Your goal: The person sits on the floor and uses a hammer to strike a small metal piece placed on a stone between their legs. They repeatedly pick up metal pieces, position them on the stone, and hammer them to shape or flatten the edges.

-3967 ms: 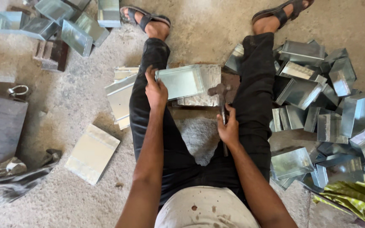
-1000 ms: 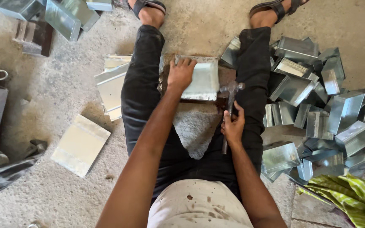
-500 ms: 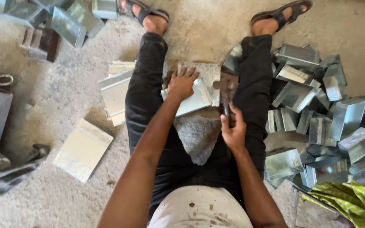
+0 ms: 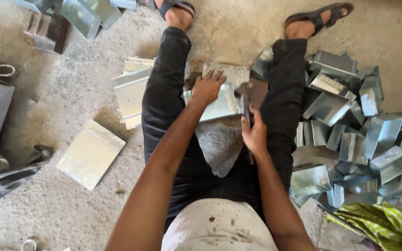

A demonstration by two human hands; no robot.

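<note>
A rough grey concrete floor (image 4: 70,93) is filling the view, dusty and scattered with sheet metal. A person is sitting on it with both legs stretched forward, in dark trousers and sandals.

Between the knees, a flat piece of galvanised sheet metal (image 4: 219,104) is lying on a stone block (image 4: 231,74). The left hand (image 4: 206,88) is pressing down on this sheet, palm flat and fingers spread wide, gripping nothing but pinning the metal in place. The right hand (image 4: 255,135) is wrapping fully closed around the handle of a hammer (image 4: 245,100), whose dark head is hovering at the right edge of the sheet, touching or nearly touching it; which one cannot be told.

To the right of the right leg, a large pile of folded metal boxes (image 4: 354,130) is lying heaped together, shiny and angular. To the left of the left leg, a small stack of flat sheets (image 4: 129,93) is sitting just beside the thigh, and 1 single flat panel (image 4: 90,153) is lying apart from it, nearer the camera. A green and yellow cloth (image 4: 382,223) is showing at the lower right corner. More bent metal pieces (image 4: 89,14) are resting at the top left, near a dark block (image 4: 45,30).
</note>
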